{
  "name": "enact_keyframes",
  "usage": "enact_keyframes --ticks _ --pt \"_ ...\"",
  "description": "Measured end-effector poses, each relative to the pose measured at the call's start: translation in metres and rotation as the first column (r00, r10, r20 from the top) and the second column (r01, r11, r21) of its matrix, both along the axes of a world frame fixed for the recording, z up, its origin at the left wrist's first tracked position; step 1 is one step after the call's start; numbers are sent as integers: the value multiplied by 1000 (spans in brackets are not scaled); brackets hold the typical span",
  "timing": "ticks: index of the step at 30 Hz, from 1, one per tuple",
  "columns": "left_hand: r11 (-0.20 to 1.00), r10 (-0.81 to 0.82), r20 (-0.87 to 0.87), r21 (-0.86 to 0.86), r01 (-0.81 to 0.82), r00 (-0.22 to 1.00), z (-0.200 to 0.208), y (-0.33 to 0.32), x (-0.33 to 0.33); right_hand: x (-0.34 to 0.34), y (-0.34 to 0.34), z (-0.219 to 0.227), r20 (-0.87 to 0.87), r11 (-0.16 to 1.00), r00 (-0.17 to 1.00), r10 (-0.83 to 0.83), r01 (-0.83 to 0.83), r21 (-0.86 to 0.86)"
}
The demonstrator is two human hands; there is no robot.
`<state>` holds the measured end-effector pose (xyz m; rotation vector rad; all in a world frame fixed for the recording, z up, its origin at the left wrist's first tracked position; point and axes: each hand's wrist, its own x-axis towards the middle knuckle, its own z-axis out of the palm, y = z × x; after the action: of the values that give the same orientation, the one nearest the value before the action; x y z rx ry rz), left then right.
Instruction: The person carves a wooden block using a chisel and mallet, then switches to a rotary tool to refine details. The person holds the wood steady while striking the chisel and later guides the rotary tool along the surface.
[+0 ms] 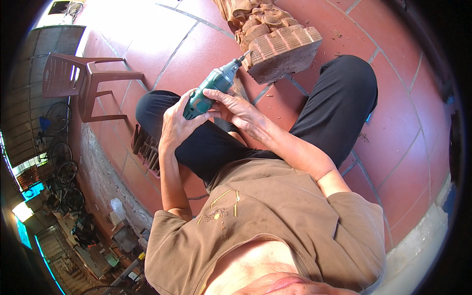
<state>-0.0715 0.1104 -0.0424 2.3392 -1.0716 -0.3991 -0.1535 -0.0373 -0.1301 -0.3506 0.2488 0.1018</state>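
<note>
A green rotary die grinder (215, 87) is gripped between both hands over my lap. My left hand (177, 121) curls around the rear of its body from the left. From the right, my right hand (238, 109) has its thumb and fingers on the same body. The tool points up and to the right, and its thin bit ends at the left edge of a carved wooden piece (282, 51). Whether bit and wood touch I cannot tell. That carving lies on the floor beyond my knees, its flat block end toward me and its rounded relief reaching away.
Red floor tiles (393, 162) carry scattered wood chips. A brown plastic chair (88, 86) stands at left. Beside my left leg sits a rack of slim-handled tools (146, 152). Bicycles (64, 167) and cluttered boxes line the far left. My bent knees flank the work area.
</note>
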Motion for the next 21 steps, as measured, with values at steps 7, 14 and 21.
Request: enact_keyframes --ticks 7,14,21 --pt "1000 -17 7 -2 17 1000 0 1 1 0 2 -2 16 1000 1000 -10 9 14" --pt "1000 -8 6 8 8 1000 -2 1 1 0 0 0 12 1000 1000 -12 12 2" --pt "1000 -12 -25 20 12 1000 1 0 1 -1 2 -2 -6 1000 1000 -16 16 -2"
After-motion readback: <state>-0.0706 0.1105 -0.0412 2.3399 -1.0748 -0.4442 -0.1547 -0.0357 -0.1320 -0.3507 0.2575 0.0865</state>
